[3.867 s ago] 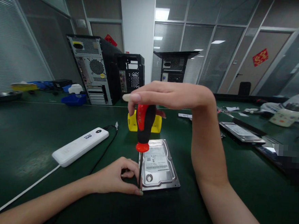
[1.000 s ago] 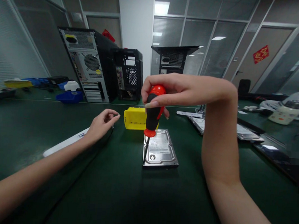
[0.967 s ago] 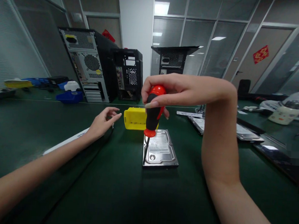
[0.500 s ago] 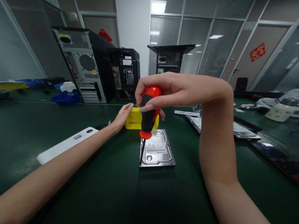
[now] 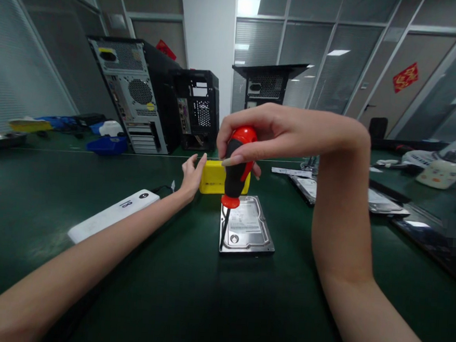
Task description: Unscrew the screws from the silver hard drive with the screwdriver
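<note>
A red and black screwdriver (image 5: 236, 166) stands nearly upright in my right hand (image 5: 269, 135), whose fingers wrap round its handle. Its shaft slants down to the near left corner of a silver hard drive (image 5: 245, 224) lying flat on the green table. Behind the drive is a yellow plastic bin (image 5: 213, 177), partly hidden by the screwdriver. At the bin's left side is my left hand (image 5: 191, 176), fingers apart and holding nothing. Whether a fingertip touches the bin I cannot tell.
A white power bank-like box (image 5: 113, 215) marked 18 lies left, beside my left forearm. Computer cases (image 5: 139, 97) stand at the back. More hard drives (image 5: 384, 203) and a dark flat panel (image 5: 422, 239) lie right. A blue tray (image 5: 108, 145) sits back left.
My left hand has loosened at the yellow bin and its fingers have spread. The view has shifted slightly, so everything appears farther right. The screwdriver stays at the same drive corner.
</note>
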### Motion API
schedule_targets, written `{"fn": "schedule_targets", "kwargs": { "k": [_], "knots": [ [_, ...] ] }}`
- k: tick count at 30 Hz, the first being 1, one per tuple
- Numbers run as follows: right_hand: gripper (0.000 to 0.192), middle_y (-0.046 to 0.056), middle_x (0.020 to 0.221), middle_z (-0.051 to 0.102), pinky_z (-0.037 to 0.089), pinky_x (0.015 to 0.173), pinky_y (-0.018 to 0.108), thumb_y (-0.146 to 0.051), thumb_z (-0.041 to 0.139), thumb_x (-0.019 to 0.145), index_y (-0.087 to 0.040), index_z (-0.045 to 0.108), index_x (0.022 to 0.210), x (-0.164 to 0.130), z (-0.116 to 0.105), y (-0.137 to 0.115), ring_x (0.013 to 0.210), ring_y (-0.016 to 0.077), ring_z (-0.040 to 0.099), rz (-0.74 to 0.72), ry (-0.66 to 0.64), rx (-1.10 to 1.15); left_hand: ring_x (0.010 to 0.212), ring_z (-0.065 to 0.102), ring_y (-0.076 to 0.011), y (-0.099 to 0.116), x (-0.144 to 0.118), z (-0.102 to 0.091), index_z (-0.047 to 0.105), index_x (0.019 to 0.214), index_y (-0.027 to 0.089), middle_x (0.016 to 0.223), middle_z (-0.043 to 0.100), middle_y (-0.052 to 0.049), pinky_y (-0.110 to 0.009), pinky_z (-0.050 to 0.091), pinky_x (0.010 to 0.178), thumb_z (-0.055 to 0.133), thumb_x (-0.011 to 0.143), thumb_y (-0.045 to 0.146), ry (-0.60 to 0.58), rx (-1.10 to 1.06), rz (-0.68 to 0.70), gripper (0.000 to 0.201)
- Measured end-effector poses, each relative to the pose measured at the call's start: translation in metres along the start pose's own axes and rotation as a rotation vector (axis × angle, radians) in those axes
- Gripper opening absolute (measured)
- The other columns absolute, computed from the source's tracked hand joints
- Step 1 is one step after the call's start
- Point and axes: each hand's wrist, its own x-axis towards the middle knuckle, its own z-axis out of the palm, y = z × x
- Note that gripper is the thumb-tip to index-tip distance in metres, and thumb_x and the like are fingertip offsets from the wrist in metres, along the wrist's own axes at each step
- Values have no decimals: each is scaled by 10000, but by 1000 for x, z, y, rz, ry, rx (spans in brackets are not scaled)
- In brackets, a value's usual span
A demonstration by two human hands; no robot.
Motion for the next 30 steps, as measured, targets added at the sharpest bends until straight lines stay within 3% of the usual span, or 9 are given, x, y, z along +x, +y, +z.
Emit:
{"fn": "schedule_targets", "kwargs": {
  "k": [2, 4, 6, 10, 13, 19, 22, 26, 30],
  "knots": [
    [281, 43, 1015, 604, 497, 667, 123, -305, 547, 937, -71, 594, 1084, 0, -1, 2, 824, 64, 581, -22, -8, -15, 1308, 406, -309, 4, -7, -8, 538, 1188, 213, 1291, 477, -124, -444, 300, 1126, 481, 954, 427, 111, 24, -4, 323],
    [302, 42, 1010, 608, 491, 671, 121, -320, 539, 939, -66, 598, 1093, 0, -2, 3, 833, 66, 587, -29, -10, -47, 1302, 412, -252, 11, -23, -18, 534, 1185, 243, 1293, 479, -79, -371, 273, 1146, 491, 951, 384, 148, 41, 44, 276],
    [327, 39, 1017, 614, 487, 668, 109, -345, 537, 935, -72, 598, 1104, -1, -2, 3, 839, 63, 592, -24, -10, -72, 1210, 492, -235, 21, -48, -31, 561, 1116, 233, 1206, 543, -65, -350, 358, 1080, 457, 957, 363, 19, 17, 100, 230],
    [364, -4, 1098, 595, 478, 727, 54, -343, 603, 863, -96, 587, 1130, -4, -4, 0, 906, 48, 603, -37, -36, -67, 1228, 500, -252, 40, -112, -57, 560, 1169, 243, 1261, 579, -56, -360, 440, 985, 443, 961, 416, -392, -66, -226, 294],
    [369, -57, 1118, 583, 453, 754, 37, -327, 604, 836, -110, 586, 1134, -5, -3, -3, 928, 39, 596, -79, -49, -76, 1299, 452, -254, 50, -145, -68, 527, 1264, 269, 1375, 524, -45, -378, 402, 1045, 450, 957, 469, -533, -108, -361, 374],
    [336, -27, 964, 627, 464, 646, 49, -356, 615, 855, -86, 615, 1055, -2, 1, -12, 782, 15, 602, 20, 5, -116, 1334, 427, -242, 60, -156, -69, 462, 1325, 232, 1417, 480, -71, -370, 360, 1103, 455, 950, 349, -656, -179, -330, 392],
    [394, 1, 927, 638, 438, 577, 103, -457, 620, 854, -108, 638, 1034, 0, 3, -15, 729, 32, 577, 83, 7, -156, 1308, 430, -245, 59, -158, -75, 458, 1334, 251, 1410, 443, -72, -369, 393, 1065, 498, 936, 315, -720, -114, -196, 405],
    [421, -21, 841, 645, 385, 555, 138, -516, 596, 852, -123, 673, 980, 0, 5, -17, 695, 32, 567, 174, 57, -238, 1173, 491, -228, 58, -163, -82, 524, 1255, 263, 1272, 486, -55, -357, 423, 993, 615, 888, 293, -785, 59, -34, 380],
    [477, -33, 720, 619, 348, 529, 158, -567, 591, 828, -109, 693, 919, 1, 8, -16, 622, 25, 534, 209, 112, -252, 1084, 519, -208, 60, -161, -80, 582, 1156, 233, 1151, 526, -38, -341, 427, 946, 687, 850, 317, -807, 132, -20, 334]
  ]
}}
